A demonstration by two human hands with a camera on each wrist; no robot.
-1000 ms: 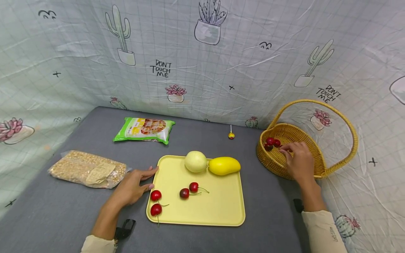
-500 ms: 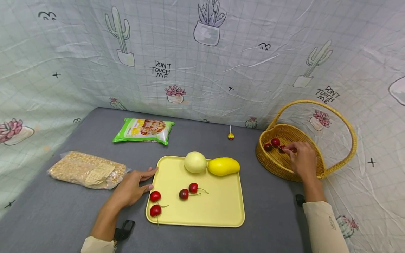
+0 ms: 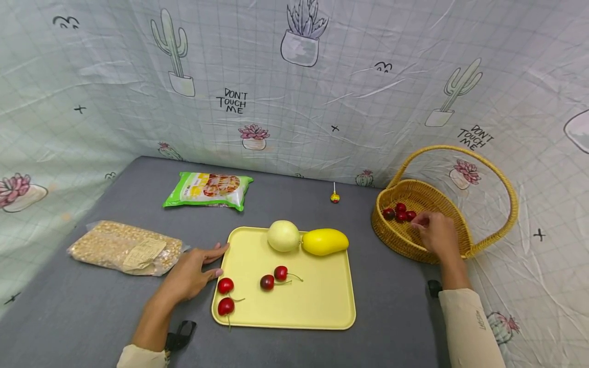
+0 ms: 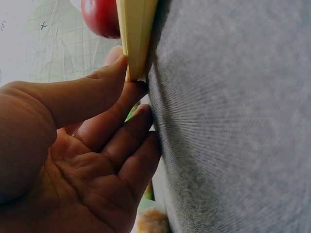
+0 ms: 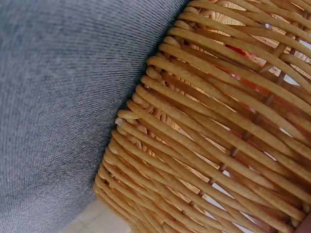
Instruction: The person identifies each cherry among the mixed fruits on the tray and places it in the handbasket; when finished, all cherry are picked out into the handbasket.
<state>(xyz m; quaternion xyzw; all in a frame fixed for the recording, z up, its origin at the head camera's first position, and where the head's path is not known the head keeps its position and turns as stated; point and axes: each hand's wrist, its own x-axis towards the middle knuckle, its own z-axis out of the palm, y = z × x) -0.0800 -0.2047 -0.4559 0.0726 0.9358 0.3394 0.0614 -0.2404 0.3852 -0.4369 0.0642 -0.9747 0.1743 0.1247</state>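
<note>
A yellow tray (image 3: pixel 313 312) lies on the table; the thumb and fingertips of my left hand (image 3: pixel 190 273) touch its left edge. In the left wrist view the thumb (image 4: pixel 97 92) presses the tray's rim (image 4: pixel 138 34). One pair of cherries (image 3: pixel 226 306) lies at the tray's left side, another pair (image 3: pixel 267 282) near its middle. A pale round fruit (image 3: pixel 283 236) and a mango (image 3: pixel 324 242) lie along its far edge. My right hand (image 3: pixel 439 235) is inside the wicker basket (image 3: pixel 400 248), fingertips close beside several cherries (image 3: pixel 401 216). Whether it pinches a stem is hidden.
A green-edged food packet (image 3: pixel 209 190) lies at the back left. Nearer the left hand is a clear bag of corn kernels (image 3: pixel 126 247). A lollipop (image 3: pixel 335 197) lies at the back. The basket's tall handle (image 3: pixel 508 194) arches at the right. A printed cloth hangs behind.
In the basket, the cherries have shifted, and several now lie grouped beside the right fingertips. The right hand moved slightly right, away from them. The left hand stays at the tray edge.
</note>
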